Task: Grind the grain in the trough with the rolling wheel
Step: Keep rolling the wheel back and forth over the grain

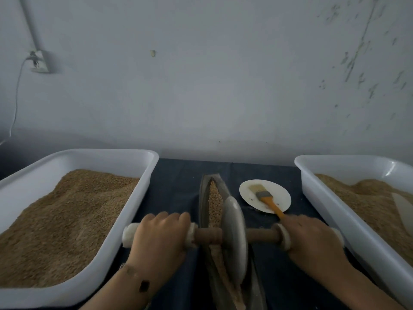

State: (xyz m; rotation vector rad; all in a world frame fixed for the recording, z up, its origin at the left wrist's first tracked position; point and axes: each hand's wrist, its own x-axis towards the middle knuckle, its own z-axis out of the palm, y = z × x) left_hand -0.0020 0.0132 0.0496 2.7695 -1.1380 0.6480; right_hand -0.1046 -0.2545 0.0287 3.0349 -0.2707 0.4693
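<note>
Head view: both hands (pixel 161 233) grip wheel (pixel 234 238) between trough (pixel 204 198) edges.

The rolling wheel (pixel 234 240) I turn is dull grey stone, its axle (pixel 207 235) brown wood with pale cream end grips. The trough (pixel 204 198) is dark grey, the grain (pixel 215 204) in it speckled golden tan. Dark blue cloth (pixel 176 189) covers my worktop. Both tubs (pixel 143 175) are glossy white and hold sandy-brown meal. The brush (pixel 264 196) has an orange handle, grey ferrule and cream bristles, and lies on a white plate (pixel 281 198). The wall (pixel 201 86) is pale blue-grey, flecked at right.
</note>
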